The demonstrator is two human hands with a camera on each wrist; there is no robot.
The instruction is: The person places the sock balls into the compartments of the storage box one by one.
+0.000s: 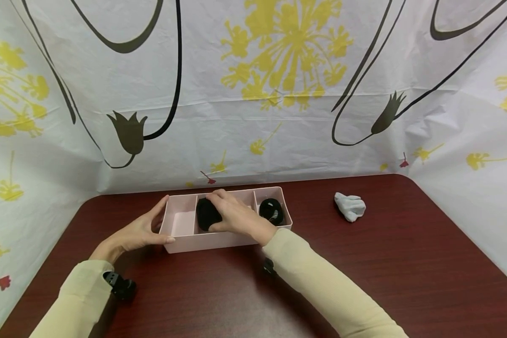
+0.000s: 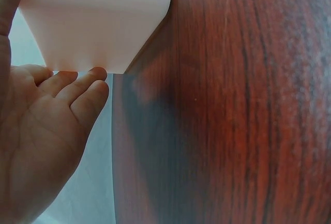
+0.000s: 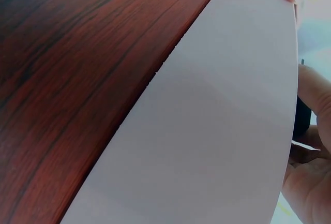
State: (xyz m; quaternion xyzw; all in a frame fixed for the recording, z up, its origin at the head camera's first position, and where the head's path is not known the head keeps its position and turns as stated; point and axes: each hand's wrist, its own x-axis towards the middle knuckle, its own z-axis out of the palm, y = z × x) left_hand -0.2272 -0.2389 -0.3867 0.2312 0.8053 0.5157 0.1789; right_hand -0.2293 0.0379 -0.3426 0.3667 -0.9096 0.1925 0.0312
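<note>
A pale pink box [image 1: 213,241] with three compartments stands on the table. My left hand [image 1: 137,232] holds its left end, thumb at the front corner and fingers at the back one. In the left wrist view the fingertips [image 2: 95,92] touch the end wall. Over the middle compartment, my right hand [image 1: 238,217] grips a matte black rounded object [image 1: 207,214] between thumb and fingers, at that compartment's left side; its exact kind I cannot tell. A glossy black round object [image 1: 271,211] sits in the right compartment. The left compartment shows its bare pink floor.
A crumpled light grey cloth item [image 1: 349,206] lies on the dark red wooden table [image 1: 363,263], right of the box. Behind the table hangs a white sheet [image 1: 219,141] with yellow and dark plant prints.
</note>
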